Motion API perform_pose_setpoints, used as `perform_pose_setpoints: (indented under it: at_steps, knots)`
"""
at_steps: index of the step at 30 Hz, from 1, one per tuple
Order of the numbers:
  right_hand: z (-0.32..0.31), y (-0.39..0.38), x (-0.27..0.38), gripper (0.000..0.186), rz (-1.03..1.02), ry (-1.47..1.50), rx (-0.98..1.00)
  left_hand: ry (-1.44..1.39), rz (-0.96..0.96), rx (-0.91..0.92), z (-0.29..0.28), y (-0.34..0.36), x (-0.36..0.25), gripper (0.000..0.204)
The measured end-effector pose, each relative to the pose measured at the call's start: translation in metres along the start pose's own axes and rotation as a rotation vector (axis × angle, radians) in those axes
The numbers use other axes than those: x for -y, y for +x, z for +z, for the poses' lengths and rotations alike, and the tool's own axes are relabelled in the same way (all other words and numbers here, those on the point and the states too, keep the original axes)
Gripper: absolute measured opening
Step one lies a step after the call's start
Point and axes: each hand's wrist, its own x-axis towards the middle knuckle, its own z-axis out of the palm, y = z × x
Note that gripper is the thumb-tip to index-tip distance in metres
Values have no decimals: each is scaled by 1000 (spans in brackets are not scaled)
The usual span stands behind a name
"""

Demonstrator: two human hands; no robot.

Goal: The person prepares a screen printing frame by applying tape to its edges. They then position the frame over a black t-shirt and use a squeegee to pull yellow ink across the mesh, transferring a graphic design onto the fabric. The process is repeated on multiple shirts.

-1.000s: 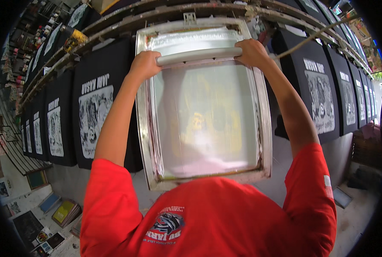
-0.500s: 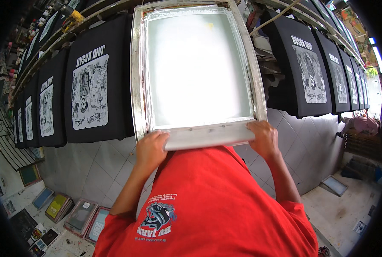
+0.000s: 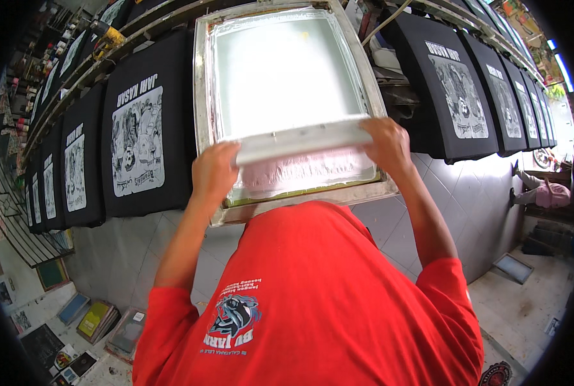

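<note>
A wide pale squeegee lies across a wooden-framed printing screen, slightly tilted, its right end farther away. My left hand is closed round its left end, and my right hand grips the right end. Beyond the squeegee the mesh looks bright white, with a small yellowish spot near the far edge. Between the squeegee and the near rim, a streaky pinkish-white strip shows. What lies beneath the screen is hidden.
Black printed shirts on boards line up at left and right. A yellow power drill rests on the rail at far left. Several framed screens stand low at left. A person in pink is at far right.
Both hands have moved the squeegee away from my body, up from the screen's near end. The streaky strip near the close rim has come into view. The whole view has shifted slightly.
</note>
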Motion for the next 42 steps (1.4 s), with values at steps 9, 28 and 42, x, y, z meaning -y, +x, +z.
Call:
perform_pose_setpoints:
  at_steps: [9, 28, 42]
  knots:
    - [0, -74, 39, 36, 58, -30, 69, 29, 94, -10, 18, -68, -27, 31]
    - [113, 253, -127, 41, -51, -80, 118, 118, -18, 52, 57, 267, 134, 45]
    - [-13, 202, -58, 33, -18, -114, 268, 3, 7, 39, -43, 186, 64, 25]
